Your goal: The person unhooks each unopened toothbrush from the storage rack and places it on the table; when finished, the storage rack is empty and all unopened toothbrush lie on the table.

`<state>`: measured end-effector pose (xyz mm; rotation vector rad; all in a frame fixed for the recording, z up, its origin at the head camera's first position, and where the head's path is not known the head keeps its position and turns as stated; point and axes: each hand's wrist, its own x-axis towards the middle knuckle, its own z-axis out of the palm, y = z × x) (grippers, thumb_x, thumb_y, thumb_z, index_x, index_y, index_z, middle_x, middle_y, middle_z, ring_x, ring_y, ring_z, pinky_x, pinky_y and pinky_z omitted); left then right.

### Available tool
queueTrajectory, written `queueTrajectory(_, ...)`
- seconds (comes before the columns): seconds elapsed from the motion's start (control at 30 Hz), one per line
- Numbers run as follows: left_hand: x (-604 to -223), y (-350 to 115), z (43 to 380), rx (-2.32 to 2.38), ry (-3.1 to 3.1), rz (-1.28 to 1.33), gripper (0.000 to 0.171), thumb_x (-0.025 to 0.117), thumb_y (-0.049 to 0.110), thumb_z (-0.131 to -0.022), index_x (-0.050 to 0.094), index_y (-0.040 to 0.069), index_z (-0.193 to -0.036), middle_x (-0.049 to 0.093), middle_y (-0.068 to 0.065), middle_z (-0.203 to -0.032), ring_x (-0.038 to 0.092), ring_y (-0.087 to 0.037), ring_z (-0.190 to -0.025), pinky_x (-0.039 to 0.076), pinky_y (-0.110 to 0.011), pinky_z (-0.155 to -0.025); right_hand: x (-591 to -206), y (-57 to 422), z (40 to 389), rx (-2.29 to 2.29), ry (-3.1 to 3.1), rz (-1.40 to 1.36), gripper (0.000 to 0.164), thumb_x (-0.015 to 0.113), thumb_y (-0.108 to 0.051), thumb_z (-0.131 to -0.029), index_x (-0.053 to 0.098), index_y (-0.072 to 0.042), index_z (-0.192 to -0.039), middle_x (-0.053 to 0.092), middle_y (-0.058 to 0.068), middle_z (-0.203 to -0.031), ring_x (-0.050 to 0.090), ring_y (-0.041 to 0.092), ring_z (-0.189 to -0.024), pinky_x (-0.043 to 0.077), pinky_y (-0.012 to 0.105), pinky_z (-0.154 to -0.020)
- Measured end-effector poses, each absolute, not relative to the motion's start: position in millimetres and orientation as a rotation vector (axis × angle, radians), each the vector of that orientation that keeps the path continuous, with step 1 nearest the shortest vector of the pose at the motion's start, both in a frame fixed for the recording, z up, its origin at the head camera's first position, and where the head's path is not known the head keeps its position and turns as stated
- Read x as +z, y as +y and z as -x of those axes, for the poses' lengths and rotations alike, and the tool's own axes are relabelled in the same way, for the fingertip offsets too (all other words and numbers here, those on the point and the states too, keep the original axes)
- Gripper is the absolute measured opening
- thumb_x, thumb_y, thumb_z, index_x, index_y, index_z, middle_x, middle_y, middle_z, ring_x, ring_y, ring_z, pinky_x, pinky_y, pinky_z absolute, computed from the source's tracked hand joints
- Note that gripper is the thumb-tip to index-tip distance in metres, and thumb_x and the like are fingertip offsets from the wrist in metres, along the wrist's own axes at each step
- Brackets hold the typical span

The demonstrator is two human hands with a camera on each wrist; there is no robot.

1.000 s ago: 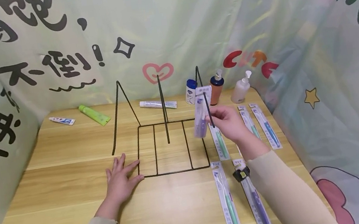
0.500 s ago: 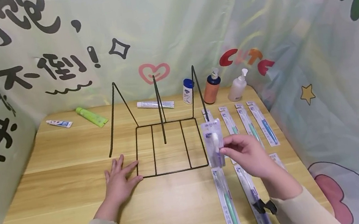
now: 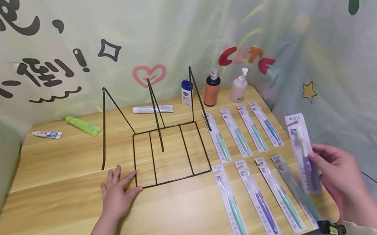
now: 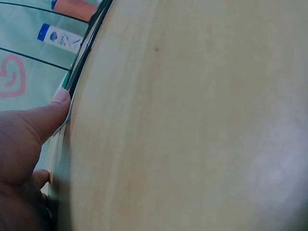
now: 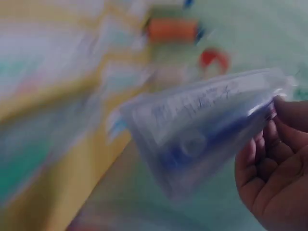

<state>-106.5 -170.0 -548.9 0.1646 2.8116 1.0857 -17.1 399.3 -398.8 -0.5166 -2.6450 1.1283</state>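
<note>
My right hand (image 3: 341, 176) pinches a packaged toothbrush (image 3: 303, 153) with a purple handle, held upright past the table's right edge. In the right wrist view the clear pack (image 5: 192, 125) looks blurred, with thumb and fingers at one end. A black wire rack (image 3: 156, 118) with three tall pointed hooks stands mid-table, nothing hanging on it. My left hand (image 3: 118, 195) lies spread at its left side, index finger and thumb at the base wire. The left wrist view shows the thumb (image 4: 53, 108) against the dark wire.
Two rows of packaged toothbrushes (image 3: 239, 132) lie right of the rack. At the back are a green tube (image 3: 82, 125), a small tube (image 3: 47, 135), a white tube (image 3: 153, 109), a blue-capped bottle (image 3: 186, 93), an orange pump bottle (image 3: 211, 89) and a pale pump bottle (image 3: 238, 86).
My right hand has carried the packaged toothbrush from the rack's right hook down and out beyond the table's right edge. The head view has shifted right. My left hand stays at the rack.
</note>
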Motion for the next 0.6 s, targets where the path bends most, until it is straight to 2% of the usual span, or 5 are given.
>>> queueTrajectory(0.1, -548, -171, 106, 1.088, 2.816, -0.17, 0.062, 0.079, 0.036, -0.096, 0.06, 0.014, -0.151, 0.01, -0.027, -0.174, -0.004, -0.053, -0.158, -0.012, -0.077, -0.117, -414, 429, 16, 0.937, -2.827, 0.669, 0.038, 0.062, -0.015, -0.107, 0.063, 0.009, -0.136, 0.075, 0.016, -0.102, 0.063, 0.009, -0.078, 0.05, 0.022, -0.059)
queueTrajectory(0.2, -549, -171, 106, 1.084, 2.822, -0.18, 0.062, 0.079, 0.037, -0.096, 0.06, 0.015, -0.152, 0.01, -0.027, -0.174, -0.003, -0.053, -0.158, -0.012, -0.078, -0.116, -429, 448, 14, 0.817, -2.964, 0.714, 0.038, 0.056, -0.012, -0.107, 0.06, 0.013, -0.136, 0.069, 0.034, -0.115, 0.068, 0.03, -0.086, 0.054, 0.036, -0.067)
queueTrajectory(0.27, -549, -172, 106, 1.083, 2.822, -0.182, 0.063, 0.079, 0.038, -0.096, 0.06, 0.015, -0.151, 0.011, -0.027, -0.174, -0.003, -0.054, -0.158, -0.012, -0.079, -0.116, -439, 456, 14, 0.759, -3.039, 0.72, 0.038, 0.053, -0.008, -0.106, 0.058, 0.016, -0.134, 0.065, 0.038, -0.119, 0.067, 0.042, -0.094, 0.055, 0.049, -0.075)
queueTrajectory(0.37, -550, -172, 104, 1.082, 2.821, -0.174, 0.063, 0.08, 0.038, -0.096, 0.061, 0.015, -0.151, 0.011, -0.027, -0.174, -0.002, -0.054, -0.158, -0.012, -0.079, -0.116, -450, 460, 12, 0.695, -3.122, 0.752, 0.038, 0.05, -0.004, -0.103, 0.055, 0.019, -0.133, 0.059, 0.042, -0.124, 0.061, 0.053, -0.105, 0.049, 0.064, -0.085)
queueTrajectory(0.6, -548, -173, 100, 1.089, 2.808, -0.152, 0.063, 0.079, 0.039, -0.096, 0.06, 0.015, -0.152, 0.01, -0.027, -0.174, -0.004, -0.053, -0.158, -0.013, -0.078, -0.116, -462, 458, 16, 0.715, -3.154, 0.833, 0.041, 0.046, -0.001, -0.101, 0.052, 0.022, -0.135, 0.055, 0.044, -0.127, 0.059, 0.053, -0.106, 0.048, 0.065, -0.09)
